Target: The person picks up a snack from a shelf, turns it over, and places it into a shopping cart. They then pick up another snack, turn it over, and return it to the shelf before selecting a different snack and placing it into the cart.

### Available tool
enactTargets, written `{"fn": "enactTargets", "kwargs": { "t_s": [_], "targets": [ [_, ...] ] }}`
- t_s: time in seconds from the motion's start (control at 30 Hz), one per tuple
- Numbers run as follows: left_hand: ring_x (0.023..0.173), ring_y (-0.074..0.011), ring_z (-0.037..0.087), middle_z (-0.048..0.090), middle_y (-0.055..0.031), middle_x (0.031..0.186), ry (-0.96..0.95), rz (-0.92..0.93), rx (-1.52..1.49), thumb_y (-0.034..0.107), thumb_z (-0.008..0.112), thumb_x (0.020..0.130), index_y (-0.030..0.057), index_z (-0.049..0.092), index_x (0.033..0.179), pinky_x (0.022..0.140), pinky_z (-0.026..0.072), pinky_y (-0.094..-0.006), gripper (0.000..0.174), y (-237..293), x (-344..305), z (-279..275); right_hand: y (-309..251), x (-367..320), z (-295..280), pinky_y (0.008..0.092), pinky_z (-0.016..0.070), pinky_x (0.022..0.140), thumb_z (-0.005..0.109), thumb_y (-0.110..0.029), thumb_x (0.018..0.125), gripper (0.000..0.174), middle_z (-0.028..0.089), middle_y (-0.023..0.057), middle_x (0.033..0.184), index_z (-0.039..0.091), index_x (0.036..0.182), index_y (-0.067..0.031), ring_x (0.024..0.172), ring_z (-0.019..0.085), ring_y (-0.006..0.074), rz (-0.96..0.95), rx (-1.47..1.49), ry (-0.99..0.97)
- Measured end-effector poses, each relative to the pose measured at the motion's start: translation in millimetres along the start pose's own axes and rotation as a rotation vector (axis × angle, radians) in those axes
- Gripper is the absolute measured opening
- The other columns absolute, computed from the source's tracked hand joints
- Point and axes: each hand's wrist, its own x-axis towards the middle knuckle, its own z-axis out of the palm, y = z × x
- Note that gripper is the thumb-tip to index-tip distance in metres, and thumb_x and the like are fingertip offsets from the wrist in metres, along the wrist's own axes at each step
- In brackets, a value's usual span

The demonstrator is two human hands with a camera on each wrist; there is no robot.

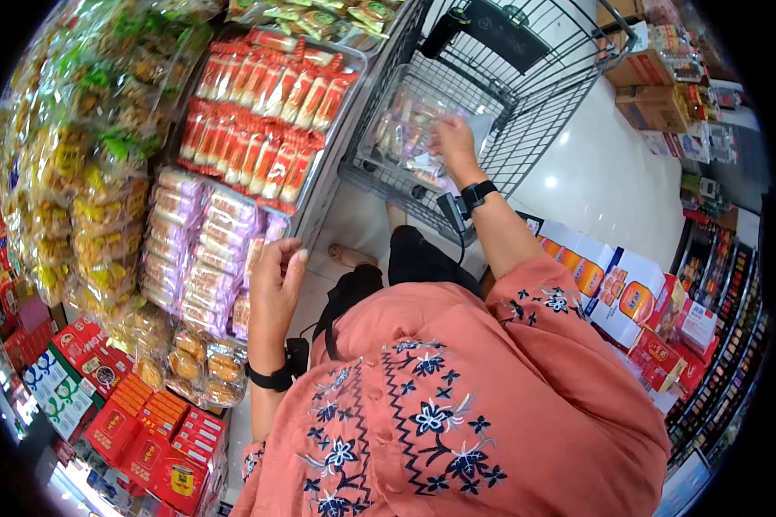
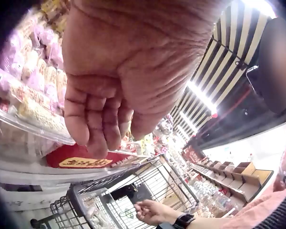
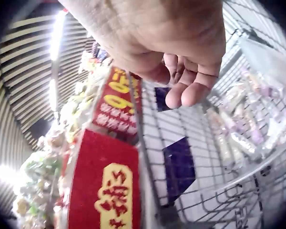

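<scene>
My left hand (image 1: 276,269) hovers at the edge of the purple-wrapped snacks (image 1: 211,258), its fingers loosely bent with nothing seen in them; in the left wrist view the palm of the left hand (image 2: 133,71) fills the upper part. Over the shopping cart (image 1: 535,129) is my right hand (image 1: 455,145), fingers loosely bent and holding nothing visible. Below it in the cart lies a clear container (image 1: 379,142) with wrapped snacks (image 1: 409,129) inside. The right wrist view shows the right hand (image 3: 181,52) beside those wrapped snacks (image 3: 248,119), not gripping any.
A tray of red-and-white wrapped sticks (image 1: 259,121) lies beyond the purple ones. Bagged goods (image 1: 103,172) are piled at the left, with red boxes (image 1: 147,439) nearer. More boxes (image 1: 625,293) stand at the right. The cart's wire side borders the display.
</scene>
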Motion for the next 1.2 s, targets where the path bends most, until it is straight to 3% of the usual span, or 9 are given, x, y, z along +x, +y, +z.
{"fn": "enactTargets", "kwargs": {
  "t_s": [0.23, 0.33, 0.63, 0.73, 0.83, 0.93, 1.03, 1.13, 1.2],
  "targets": [
    [0.082, -0.0156, 0.065, 0.071, -0.0122, 0.094, -0.13, -0.117, 0.019, 0.014, 0.066, 0.1, -0.0026, 0.063, 0.116, 0.075, 0.0533, -0.0297, 0.023, 12, 34, 46, 83, 77, -68, 0.0334, 0.0569, 0.048, 0.059, -0.009, 0.093, 0.03, 0.066, 0.0124, 0.093, 0.055, 0.12, 0.004, 0.066, 0.07, 0.0228, 0.354, -0.022, 0.127],
    [0.083, -0.0166, 0.067, 0.072, -0.0138, 0.096, -0.185, -0.179, 0.044, 0.013, 0.067, 0.099, -0.0023, 0.063, 0.118, 0.076, 0.0536, -0.0302, 0.024, 20, 46, 62, 101, 96, -79, 0.0375, 0.059, 0.053, 0.062, -0.013, 0.093, 0.036, 0.066, 0.0158, 0.096, 0.053, 0.124, 0.0033, 0.071, 0.07, 0.0252, 0.358, -0.074, 0.124],
    [0.082, -0.0187, 0.069, 0.072, -0.0145, 0.095, -0.239, -0.305, 0.07, 0.012, 0.068, 0.098, -0.0021, 0.064, 0.117, 0.074, 0.0545, -0.0315, 0.024, 21, 66, 97, 130, 143, -85, 0.0365, 0.0583, 0.051, 0.068, -0.02, 0.091, 0.054, 0.068, 0.0176, 0.092, 0.048, 0.132, 0.0098, 0.067, 0.07, 0.0241, 0.384, -0.346, 0.046],
    [0.083, -0.0201, 0.07, 0.072, -0.015, 0.095, -0.268, -0.329, 0.102, 0.012, 0.068, 0.098, -0.0017, 0.063, 0.118, 0.074, 0.0549, -0.0318, 0.025, 22, 72, 105, 143, 155, -84, 0.0353, 0.057, 0.05, 0.069, -0.022, 0.089, 0.05, 0.07, 0.0165, 0.085, 0.055, 0.124, 0.0108, 0.066, 0.07, 0.0232, 0.415, -0.532, 0.032],
    [0.085, -0.0205, 0.07, 0.072, -0.0155, 0.096, -0.292, -0.363, 0.126, 0.011, 0.068, 0.098, -0.0015, 0.063, 0.119, 0.075, 0.0551, -0.0319, 0.025, 27, 80, 112, 161, 163, -81, 0.0451, 0.0581, 0.07, 0.074, -0.028, 0.083, 0.043, 0.072, 0.0275, 0.089, 0.064, 0.098, 0.0115, 0.076, 0.073, 0.0381, 0.29, -0.634, 0.084],
    [0.087, -0.0218, 0.07, 0.072, -0.0168, 0.1, -0.313, -0.392, 0.14, 0.012, 0.068, 0.098, -0.0021, 0.063, 0.12, 0.077, 0.0553, -0.0322, 0.026, 27, 87, 118, 167, 168, -82, 0.0489, 0.0568, 0.079, 0.074, -0.029, 0.082, 0.043, 0.072, 0.0289, 0.092, 0.066, 0.095, 0.0107, 0.089, 0.071, 0.0442, 0.296, -0.761, 0.14],
    [0.089, -0.0228, 0.071, 0.072, -0.0174, 0.102, -0.319, -0.402, 0.139, 0.013, 0.068, 0.098, -0.0024, 0.063, 0.12, 0.079, 0.0553, -0.0326, 0.027, 27, 90, 123, 177, 173, -78, 0.0417, 0.0559, 0.063, 0.07, -0.036, 0.082, 0.041, 0.071, 0.0183, 0.072, 0.072, 0.082, 0.0052, 0.065, 0.072, 0.0275, 0.193, -0.855, 0.288],
    [0.09, -0.0235, 0.071, 0.072, -0.0178, 0.102, -0.329, -0.387, 0.145, 0.013, 0.067, 0.098, -0.0025, 0.063, 0.12, 0.079, 0.0553, -0.033, 0.027, 28, 93, 125, 167, 178, -84, 0.0401, 0.056, 0.065, 0.072, -0.036, 0.08, 0.042, 0.073, 0.0169, 0.075, 0.071, 0.082, 0.0061, 0.068, 0.073, 0.0275, 0.274, -0.905, 0.148],
    [0.09, -0.0239, 0.071, 0.072, -0.0179, 0.102, -0.329, -0.371, 0.149, 0.013, 0.067, 0.098, -0.0024, 0.063, 0.12, 0.08, 0.0554, -0.0332, 0.027, 29, 93, 125, 129, 168, -82, 0.038, 0.0555, 0.063, 0.073, -0.034, 0.081, 0.038, 0.071, 0.0131, 0.074, 0.069, 0.078, 0.0037, 0.065, 0.071, 0.0251, 0.439, -0.704, 0.078]
  ]
}}
